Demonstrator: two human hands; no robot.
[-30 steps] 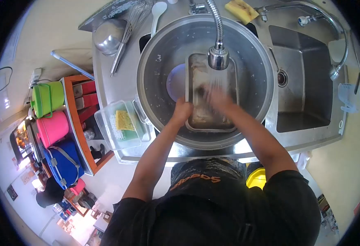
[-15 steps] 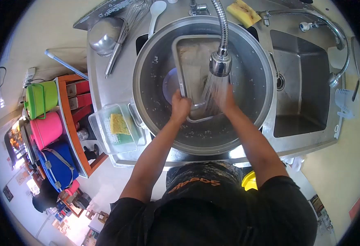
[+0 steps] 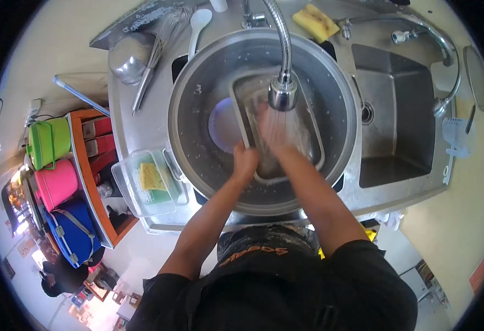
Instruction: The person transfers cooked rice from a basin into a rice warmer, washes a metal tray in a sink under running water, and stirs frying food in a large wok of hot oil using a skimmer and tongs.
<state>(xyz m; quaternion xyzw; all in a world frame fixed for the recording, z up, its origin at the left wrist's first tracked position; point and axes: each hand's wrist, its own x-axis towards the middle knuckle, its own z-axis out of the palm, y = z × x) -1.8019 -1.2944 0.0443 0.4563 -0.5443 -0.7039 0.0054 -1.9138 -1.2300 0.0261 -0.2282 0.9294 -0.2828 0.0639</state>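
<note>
A rectangular metal tray [image 3: 244,122] sits tilted inside a very large round metal pot [image 3: 193,149]. My left hand [image 3: 246,161] is closed around the tray's near left rim. Inside the tray, under the running water, lies my right hand [image 3: 270,131], its fingers stretched out and slightly blurred. Water sprays down from a flexible faucet head [image 3: 283,95] just above that hand. Partly behind the tray, a round purplish dish [image 3: 222,126] rests in the pot.
A sink basin [image 3: 399,121] is at the right, with another faucet [image 3: 440,107]. Left of the pot sits a clear plastic container [image 3: 126,193] with a yellow sponge [image 3: 151,176]. A whisk [image 3: 145,83], metal bowl [image 3: 130,58], white spoon [image 3: 200,21] and larger sponge [image 3: 315,23] lie behind.
My right hand has moved left, from the tray's right side to its middle under the spray. The tray has turned slightly, its near end swinging right. My left hand still grips the rim.
</note>
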